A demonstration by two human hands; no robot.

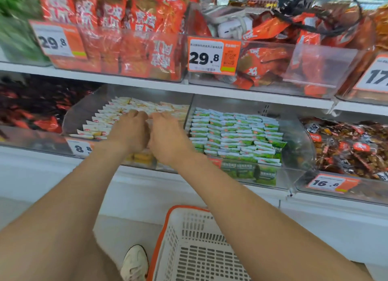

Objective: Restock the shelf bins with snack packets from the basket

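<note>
Two white shelf boards [147,85] run across this shop aisle, one above the other, each lined with clear plastic bins. On the upper tier a bin is crammed with red packets [130,28] printed in large white characters. Its orange-and-white price tag [54,41] reads 29.8. The next tag along [212,56] also reads 29.8 and carries a small square code and a barcode. A tag at the far right [375,75] is cut off at the picture's edge after "17".

Down on the lower tier, the bin of white snack packets [117,114] sits beside a bin of green packets [235,131] stacked in neat rows. Beyond that is a bin of brown packets [346,146] tagged 16.8 [327,183]. A tag partly hidden by the left forearm [81,148] shows "8.8".

Both bare arms reach into the white-packet bin. The left hand [130,129] and right hand [168,138] are touching side by side, fingers bent down onto the packets. I cannot tell whether either is pinching one.

The basket [161,234], white slotted plastic with an orange rim, stands on the pale floor below the arms, next to a cream shoe [134,264].
</note>
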